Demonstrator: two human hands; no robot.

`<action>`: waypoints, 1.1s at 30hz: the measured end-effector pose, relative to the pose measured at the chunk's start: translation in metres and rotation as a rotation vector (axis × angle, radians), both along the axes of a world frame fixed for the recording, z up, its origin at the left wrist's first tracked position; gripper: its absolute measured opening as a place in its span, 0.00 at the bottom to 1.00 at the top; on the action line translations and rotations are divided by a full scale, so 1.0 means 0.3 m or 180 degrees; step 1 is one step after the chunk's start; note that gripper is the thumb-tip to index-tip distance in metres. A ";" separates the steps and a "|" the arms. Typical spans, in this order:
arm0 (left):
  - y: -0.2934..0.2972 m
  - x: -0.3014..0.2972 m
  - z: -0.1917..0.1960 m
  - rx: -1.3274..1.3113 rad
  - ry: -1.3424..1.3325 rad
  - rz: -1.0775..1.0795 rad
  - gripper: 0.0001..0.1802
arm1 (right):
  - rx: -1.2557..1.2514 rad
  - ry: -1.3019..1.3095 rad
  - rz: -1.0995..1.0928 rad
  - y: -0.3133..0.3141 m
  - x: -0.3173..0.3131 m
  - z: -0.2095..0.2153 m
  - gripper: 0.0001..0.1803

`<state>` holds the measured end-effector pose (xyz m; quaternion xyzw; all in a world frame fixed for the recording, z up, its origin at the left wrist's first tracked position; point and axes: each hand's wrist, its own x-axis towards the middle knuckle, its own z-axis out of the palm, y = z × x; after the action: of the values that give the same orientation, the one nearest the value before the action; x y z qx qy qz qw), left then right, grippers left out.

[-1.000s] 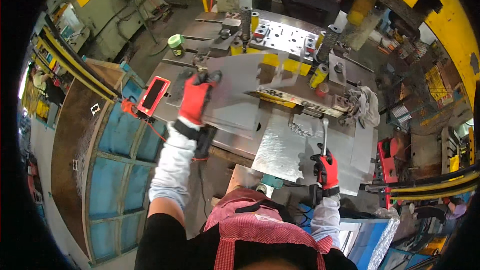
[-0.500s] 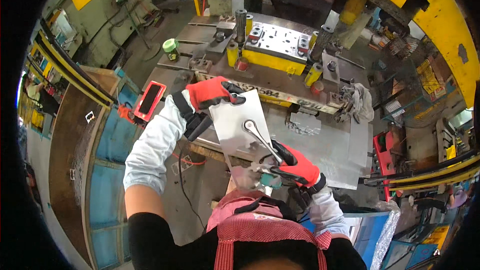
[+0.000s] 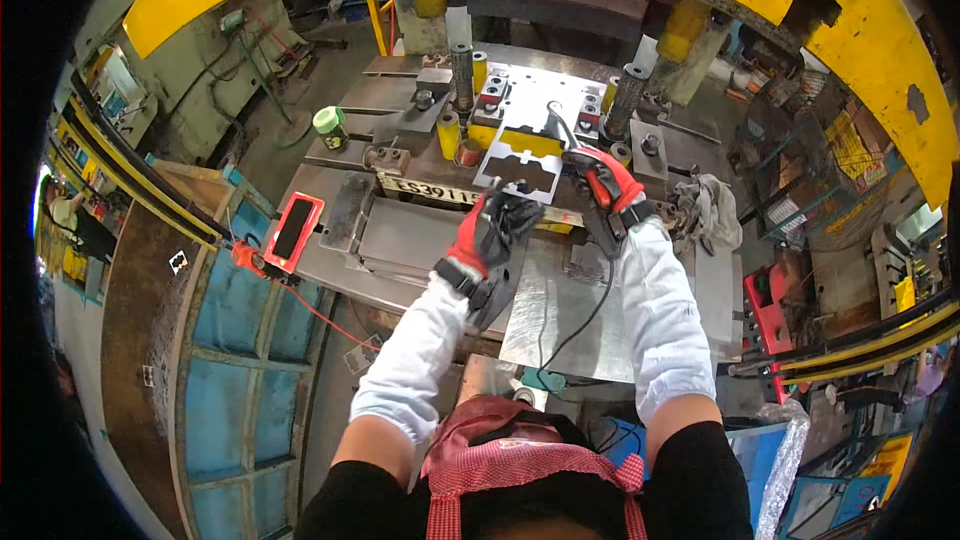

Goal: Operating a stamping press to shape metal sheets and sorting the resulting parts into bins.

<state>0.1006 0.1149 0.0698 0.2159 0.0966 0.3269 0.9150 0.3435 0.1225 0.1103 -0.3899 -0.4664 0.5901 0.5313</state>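
Note:
My right hand [image 3: 607,183], in a red and black glove, is closed around a metal rod tool with a round head [image 3: 556,112]. The tool's head rests over a shiny metal sheet [image 3: 547,186] at the front of a white-topped die with a yellow base. Yellow and dark patches show on the sheet; I cannot tell whether they are reflections or cut-outs. Close to the sheet's near left corner is my left hand [image 3: 492,235], gloved alike. Its fingers are bent and partly hidden, so any hold on the sheet is unclear.
Yellow posts [image 3: 449,136] and dark guide pillars [image 3: 461,78] flank the die. Stacked sheets [image 3: 415,235] lie at left, a grey rag [image 3: 708,210] at right. A black cable [image 3: 583,325] hangs below my right hand. A green-lidded jar [image 3: 329,127] stands far left.
Both hands have moved forward, away from my body. The metal sheet has gone with them from in front of my apron to the die, the rod tool still in my right hand.

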 end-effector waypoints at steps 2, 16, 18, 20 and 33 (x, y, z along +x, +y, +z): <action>0.038 0.036 0.002 -0.0324 -0.0566 0.0320 0.30 | 0.1631 -0.1299 0.0006 0.048 0.022 -0.028 0.15; 0.063 0.065 0.015 -0.0087 0.0129 0.0686 0.30 | 0.0124 -0.0153 -0.1622 -0.362 -0.176 0.032 0.28; 0.072 0.070 0.009 0.0062 0.0072 0.0492 0.30 | -0.0076 -0.0184 -0.2113 -0.564 -0.168 -0.066 0.28; 0.066 0.077 0.015 -0.0002 -0.0060 0.0458 0.30 | -0.0436 -0.0432 -0.2595 -0.761 -0.155 -0.183 0.28; 0.075 0.088 0.035 -0.0239 0.0134 0.0616 0.26 | -0.0736 0.1069 -0.3602 -1.060 -0.080 -0.530 0.15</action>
<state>0.1269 0.1374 0.0803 0.1780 0.1483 0.4052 0.8844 0.3196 -0.1954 -0.0488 -0.5343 -0.0289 0.3161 0.7834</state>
